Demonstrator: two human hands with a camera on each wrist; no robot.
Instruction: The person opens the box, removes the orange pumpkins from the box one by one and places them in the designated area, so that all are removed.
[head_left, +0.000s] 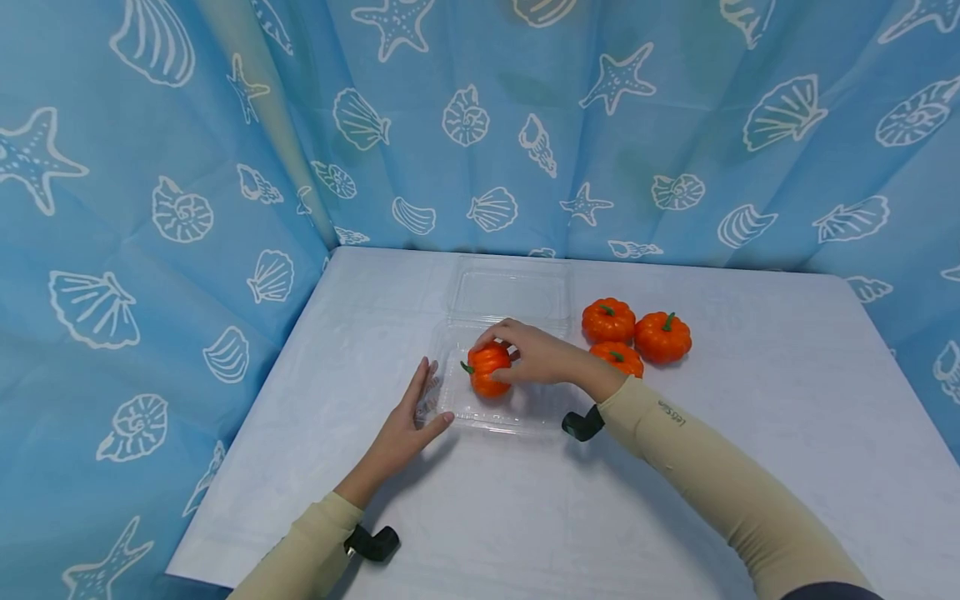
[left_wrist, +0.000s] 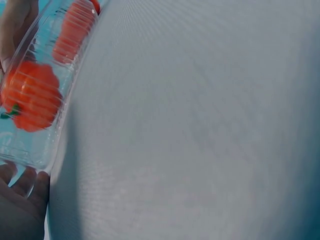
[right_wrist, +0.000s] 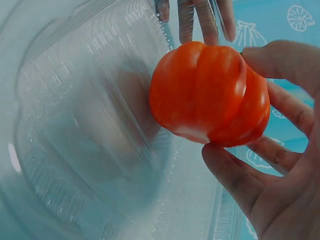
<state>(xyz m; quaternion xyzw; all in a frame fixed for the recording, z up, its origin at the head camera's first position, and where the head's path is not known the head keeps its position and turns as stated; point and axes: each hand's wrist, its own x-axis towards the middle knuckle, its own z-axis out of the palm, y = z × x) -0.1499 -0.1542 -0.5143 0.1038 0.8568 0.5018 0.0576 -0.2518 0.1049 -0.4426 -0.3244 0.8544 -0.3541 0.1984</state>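
An orange mini pumpkin (head_left: 487,371) with a green stem is gripped by my right hand (head_left: 536,354), thumb and fingertips on opposite sides of it. It is on its side, stem pointing left, over the left half of a clear plastic clamshell box (head_left: 480,422). In the right wrist view the pumpkin (right_wrist: 210,95) appears just above the box floor. My left hand (head_left: 401,433) rests against the box's left side with fingers straight and thumb spread near the front corner. The left wrist view shows those fingers (left_wrist: 37,192) touching the box end.
The box's clear lid (head_left: 510,292) lies folded back behind its base. Three more orange pumpkins cluster right of the box: a rear one (head_left: 608,322), a right one (head_left: 663,339) and a front one (head_left: 611,354) partly behind my right wrist. A blue curtain (head_left: 465,167) borders the white table (head_left: 675,467).
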